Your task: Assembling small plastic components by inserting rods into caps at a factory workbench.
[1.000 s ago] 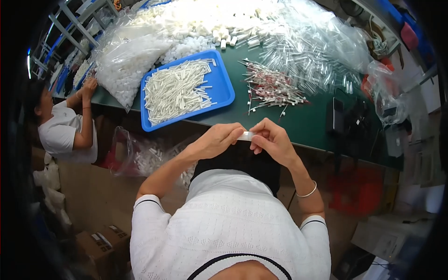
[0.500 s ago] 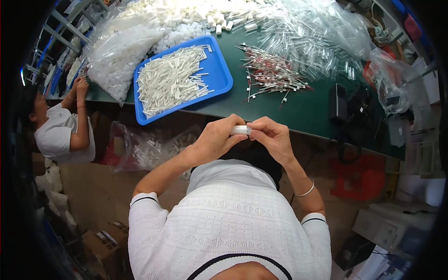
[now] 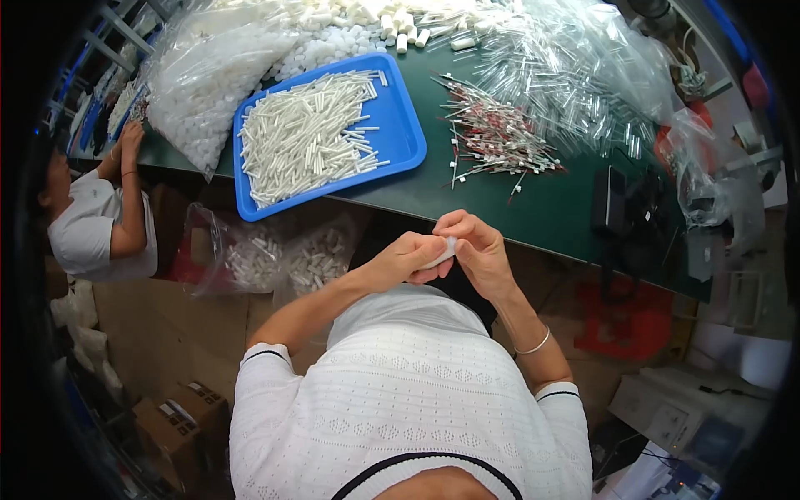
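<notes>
Just off the table's front edge, my left hand (image 3: 407, 260) is closed around a short white tube (image 3: 444, 252), which tilts with its upper end toward my right hand. The thumb and forefinger of my right hand (image 3: 483, 254) are bent around that upper end. Fingers cover much of the tube, and whatever else may be between them is hidden. Beyond my hands, a blue tray (image 3: 400, 137) holds a heap of thin white sticks (image 3: 304, 137). To its right lies a pile of thin red and white pieces with small white ends (image 3: 500, 137).
Clear plastic tubes (image 3: 575, 92) spill from a bag at the back right. A bag of white caps (image 3: 196, 108) stands left of the tray. Bags of white tubes (image 3: 317, 262) sit below the table edge. A co-worker (image 3: 104, 217) is at the left. A black box (image 3: 610, 196) stands right.
The white tube has gone from nearly level to tilted, its right end raised. My left hand has dropped slightly, and my right fingers have shifted over the tube's end. The view has shifted a little.
</notes>
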Demonstrator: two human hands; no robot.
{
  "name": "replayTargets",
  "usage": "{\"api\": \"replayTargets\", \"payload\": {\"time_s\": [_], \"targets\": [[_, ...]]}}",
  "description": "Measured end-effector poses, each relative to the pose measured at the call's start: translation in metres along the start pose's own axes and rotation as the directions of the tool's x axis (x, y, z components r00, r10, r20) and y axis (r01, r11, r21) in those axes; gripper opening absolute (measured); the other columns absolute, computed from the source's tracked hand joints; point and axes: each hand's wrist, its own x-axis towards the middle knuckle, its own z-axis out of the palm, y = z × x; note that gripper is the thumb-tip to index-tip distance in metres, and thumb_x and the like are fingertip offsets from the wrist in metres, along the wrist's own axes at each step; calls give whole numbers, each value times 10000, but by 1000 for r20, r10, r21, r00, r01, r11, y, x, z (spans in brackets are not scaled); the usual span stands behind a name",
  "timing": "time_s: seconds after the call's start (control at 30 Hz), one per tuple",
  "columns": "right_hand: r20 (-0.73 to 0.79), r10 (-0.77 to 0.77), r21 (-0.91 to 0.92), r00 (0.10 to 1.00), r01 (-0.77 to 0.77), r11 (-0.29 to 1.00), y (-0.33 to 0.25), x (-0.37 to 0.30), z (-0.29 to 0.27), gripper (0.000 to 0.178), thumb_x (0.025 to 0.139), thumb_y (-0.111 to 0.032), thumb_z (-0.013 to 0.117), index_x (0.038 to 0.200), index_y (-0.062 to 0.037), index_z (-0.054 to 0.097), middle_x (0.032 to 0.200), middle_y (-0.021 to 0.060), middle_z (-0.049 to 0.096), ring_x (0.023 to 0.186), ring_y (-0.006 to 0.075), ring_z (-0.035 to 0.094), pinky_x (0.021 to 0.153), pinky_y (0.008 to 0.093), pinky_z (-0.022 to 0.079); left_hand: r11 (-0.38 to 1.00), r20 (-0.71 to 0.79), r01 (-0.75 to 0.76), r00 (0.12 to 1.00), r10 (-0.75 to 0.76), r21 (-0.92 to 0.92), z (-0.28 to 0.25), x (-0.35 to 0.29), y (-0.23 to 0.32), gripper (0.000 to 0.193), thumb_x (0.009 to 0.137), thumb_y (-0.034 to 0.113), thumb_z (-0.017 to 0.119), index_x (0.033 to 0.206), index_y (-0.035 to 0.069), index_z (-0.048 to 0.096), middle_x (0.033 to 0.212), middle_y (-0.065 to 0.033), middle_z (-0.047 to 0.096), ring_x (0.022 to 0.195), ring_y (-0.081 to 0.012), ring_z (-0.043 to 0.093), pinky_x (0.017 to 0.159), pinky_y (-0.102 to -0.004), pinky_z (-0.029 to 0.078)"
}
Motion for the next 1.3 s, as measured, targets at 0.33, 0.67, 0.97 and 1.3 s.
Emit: {"api": "replayTargets", "payload": {"time_s": [0.33,0.67,0.97,1.3], "targets": [[105,-284,-835,953,240,496,-27,-2,-5,696,660,-128,814,1262,-16,483,1192,155,537,1031,270,565,835,341,482,716,-26,-31,1000,18,-698,13,27,-13,553,1015,507,200,794,84,480,843,-66,499,769,-159,461,726,-285,403],[212,-449,-919,868,334,212,-5,-3,-5,658,575,-93,788,1158,-1,497,1101,182,564,909,303,598,724,349,519,660,-22,-23,1000,10,-751,25,31,-32,542,1021,486,201,809,72,479,804,-41,481,772,-149,469,744,-292,427],[140,-117,-954,983,166,251,-54,8,-44,387,698,-63,743,1071,-57,641,1073,118,585,971,298,573,795,371,503,930,-363,-53,927,-89,-364,-24,-25,-54,305,999,265,452,1177,38,552,703,-20,553,620,-82,524,587,-228,414],[128,-265,-990,956,105,-98,-54,32,-123,139,748,16,670,874,-17,623,912,104,585,846,295,545,724,378,464,640,-239,363,931,-276,677,-95,-92,-44,328,918,279,540,990,-9,679,836,-167,685,752,-274,675,692,-367,527]]}}
